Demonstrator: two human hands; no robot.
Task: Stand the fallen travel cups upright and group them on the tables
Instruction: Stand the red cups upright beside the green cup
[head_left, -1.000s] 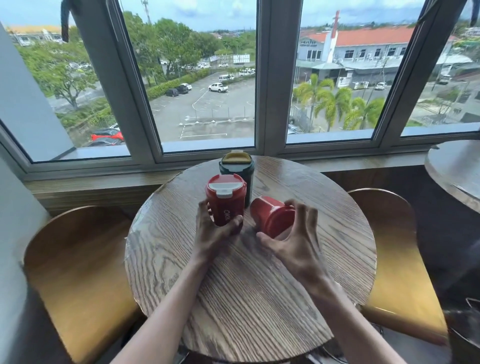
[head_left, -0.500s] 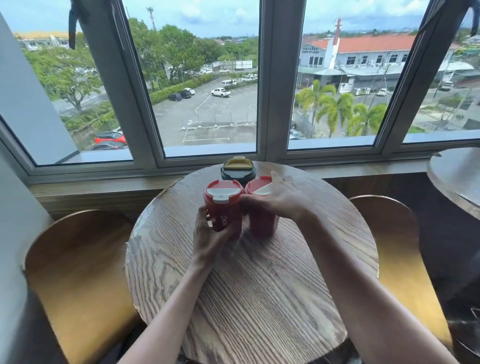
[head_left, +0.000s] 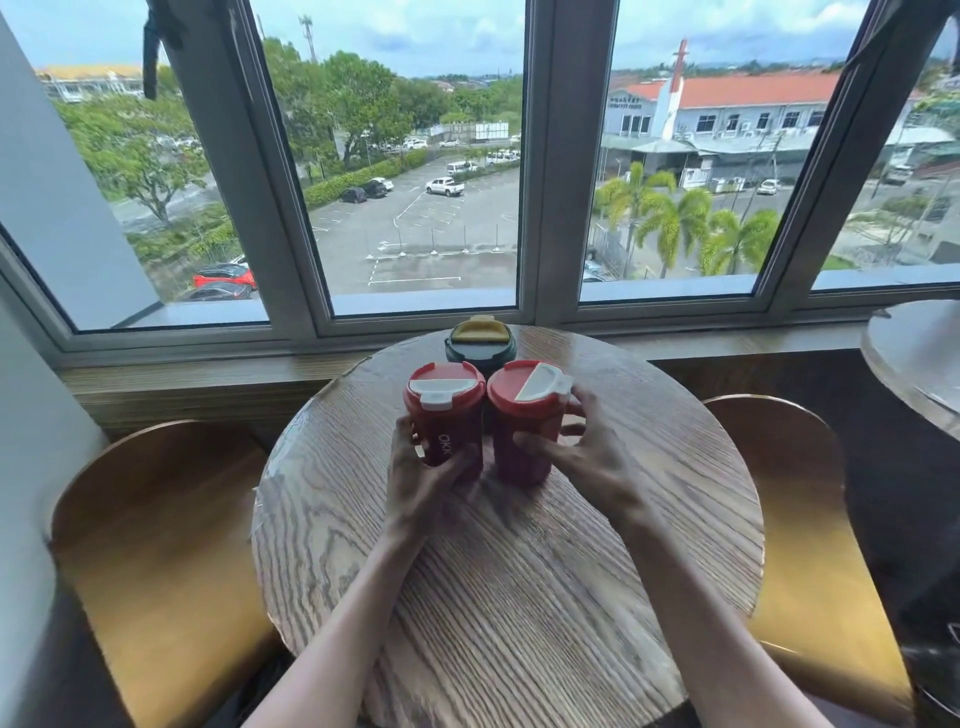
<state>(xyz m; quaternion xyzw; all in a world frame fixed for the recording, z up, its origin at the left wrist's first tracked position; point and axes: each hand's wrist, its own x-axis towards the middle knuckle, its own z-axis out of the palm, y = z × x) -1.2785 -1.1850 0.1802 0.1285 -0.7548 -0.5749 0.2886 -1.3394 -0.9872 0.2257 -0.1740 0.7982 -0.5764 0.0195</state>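
Three travel cups stand upright and close together at the far side of the round wooden table (head_left: 519, 597). The left red cup (head_left: 441, 415) has a white lid flap, and my left hand (head_left: 421, 480) grips its lower body. Touching it on the right is a second red cup (head_left: 522, 421). My right hand (head_left: 589, 457) wraps its side, thumb in front and fingers behind. Just behind the two red ones stands a dark green cup with a yellow lid (head_left: 480, 340), partly hidden by them.
A curved wooden chair (head_left: 156, 545) stands at the table's left and another (head_left: 810, 545) at its right. A second round table (head_left: 914, 358) shows at the right edge. The window sill and frame (head_left: 535, 312) run right behind the cups.
My right hand lifted the fallen red cup upright next to the left red cup, then slid from its lid down to its side. My left hand stayed on the left cup.
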